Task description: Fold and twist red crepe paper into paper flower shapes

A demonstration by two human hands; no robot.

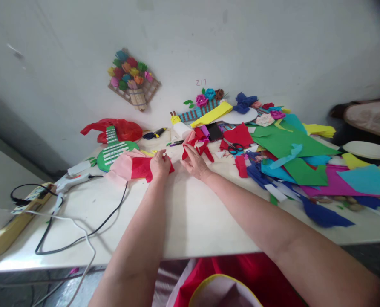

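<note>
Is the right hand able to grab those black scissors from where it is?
Probably yes: the scissors lie just beyond the right hand, handles showing, and only low paper scraps seem to lie between.

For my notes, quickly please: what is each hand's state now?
Left hand: closed, holding red paper.
Right hand: loosely curled at red scrap; grip cannot be told.

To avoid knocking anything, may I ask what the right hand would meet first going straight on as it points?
Beyond the red paper at the right hand, probably the pen, though depth is unclear.
</note>
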